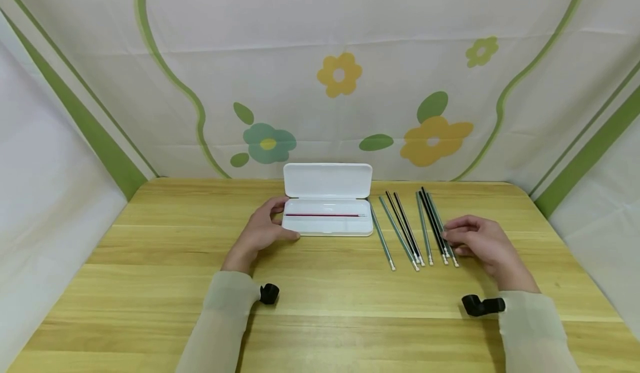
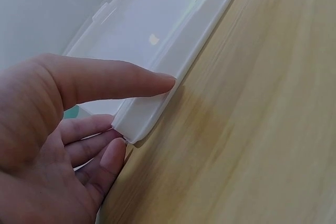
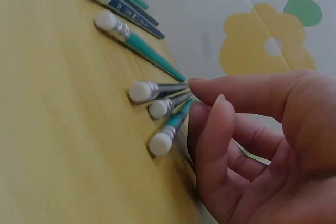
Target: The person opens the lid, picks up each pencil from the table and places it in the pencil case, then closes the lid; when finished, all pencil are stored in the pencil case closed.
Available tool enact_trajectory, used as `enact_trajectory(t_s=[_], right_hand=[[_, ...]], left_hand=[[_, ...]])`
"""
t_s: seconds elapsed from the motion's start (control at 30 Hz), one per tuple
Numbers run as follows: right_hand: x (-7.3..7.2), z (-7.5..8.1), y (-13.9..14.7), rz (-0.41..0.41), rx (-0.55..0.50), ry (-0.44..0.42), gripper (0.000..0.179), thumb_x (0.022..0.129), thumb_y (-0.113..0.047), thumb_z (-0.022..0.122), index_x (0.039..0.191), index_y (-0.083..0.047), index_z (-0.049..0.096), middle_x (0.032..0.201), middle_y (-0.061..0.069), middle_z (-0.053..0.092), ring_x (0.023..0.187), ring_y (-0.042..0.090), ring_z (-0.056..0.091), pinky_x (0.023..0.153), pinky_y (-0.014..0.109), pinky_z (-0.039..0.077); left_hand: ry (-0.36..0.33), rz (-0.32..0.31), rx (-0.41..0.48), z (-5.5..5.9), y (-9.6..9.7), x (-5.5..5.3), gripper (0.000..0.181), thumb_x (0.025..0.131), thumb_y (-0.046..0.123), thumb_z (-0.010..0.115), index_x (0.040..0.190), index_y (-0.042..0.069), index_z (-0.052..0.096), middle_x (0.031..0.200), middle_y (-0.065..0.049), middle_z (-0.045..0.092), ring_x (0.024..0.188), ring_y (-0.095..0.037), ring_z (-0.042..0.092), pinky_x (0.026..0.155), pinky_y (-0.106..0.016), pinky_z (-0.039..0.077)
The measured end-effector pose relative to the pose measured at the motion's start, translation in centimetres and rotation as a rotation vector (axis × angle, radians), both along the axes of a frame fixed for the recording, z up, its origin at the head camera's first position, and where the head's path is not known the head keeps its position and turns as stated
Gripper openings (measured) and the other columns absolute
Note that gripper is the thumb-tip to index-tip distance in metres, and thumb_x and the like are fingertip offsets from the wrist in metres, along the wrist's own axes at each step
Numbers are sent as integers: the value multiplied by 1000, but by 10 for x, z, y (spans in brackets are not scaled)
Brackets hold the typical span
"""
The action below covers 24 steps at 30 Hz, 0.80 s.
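Note:
A white pencil case (image 1: 327, 227) lies on the table with its lid (image 1: 327, 180) raised. One red pencil (image 1: 322, 215) lies lengthwise inside. My left hand (image 1: 261, 225) grips the case's left end, its thumb on the front wall (image 2: 157, 90) and its other fingers around the end corner. To the right, my right hand (image 1: 482, 242) is at the rightmost bunch of pencils. Its thumb and fingertips are close together at the shafts of a teal pencil (image 3: 173, 127) and two black pencils (image 3: 140, 92); whether they pinch one is hidden.
Several more teal and black pencils lie between the case and my right hand, including a teal pencil (image 1: 384, 239) beside the case and a black pencil (image 1: 402, 217). Their white erasers point towards me. A flowered cloth (image 1: 310, 117) hangs behind the wooden table (image 1: 340, 301).

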State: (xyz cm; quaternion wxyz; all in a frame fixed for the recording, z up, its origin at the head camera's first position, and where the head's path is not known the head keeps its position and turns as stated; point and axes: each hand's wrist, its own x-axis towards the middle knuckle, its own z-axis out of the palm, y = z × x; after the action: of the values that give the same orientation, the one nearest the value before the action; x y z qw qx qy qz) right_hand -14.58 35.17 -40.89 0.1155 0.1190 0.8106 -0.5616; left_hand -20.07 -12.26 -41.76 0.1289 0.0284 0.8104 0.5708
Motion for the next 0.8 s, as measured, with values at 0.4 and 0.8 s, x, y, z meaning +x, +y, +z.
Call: enact_trajectory(t_s=[0.4, 0.8], right_hand=[[2, 1, 3, 34, 146, -12, 47, 98, -22, 79, 133, 5, 62, 91, -7, 73, 79, 8, 69, 69, 27, 61], [5, 9, 4, 92, 273, -40, 48, 99, -32, 79, 129, 2, 67, 86, -4, 74, 78, 13, 67, 67, 29, 56]], left_hand=[[8, -3, -3, -1, -1, -1, 93, 79, 1, 90, 160, 12, 46, 157, -18, 51, 129, -39, 66, 111, -49, 54], [11, -5, -4, -3, -1, -1, 92, 80, 1, 90, 160, 12, 46, 157, -18, 51, 130, -39, 65, 111, -48, 54]])
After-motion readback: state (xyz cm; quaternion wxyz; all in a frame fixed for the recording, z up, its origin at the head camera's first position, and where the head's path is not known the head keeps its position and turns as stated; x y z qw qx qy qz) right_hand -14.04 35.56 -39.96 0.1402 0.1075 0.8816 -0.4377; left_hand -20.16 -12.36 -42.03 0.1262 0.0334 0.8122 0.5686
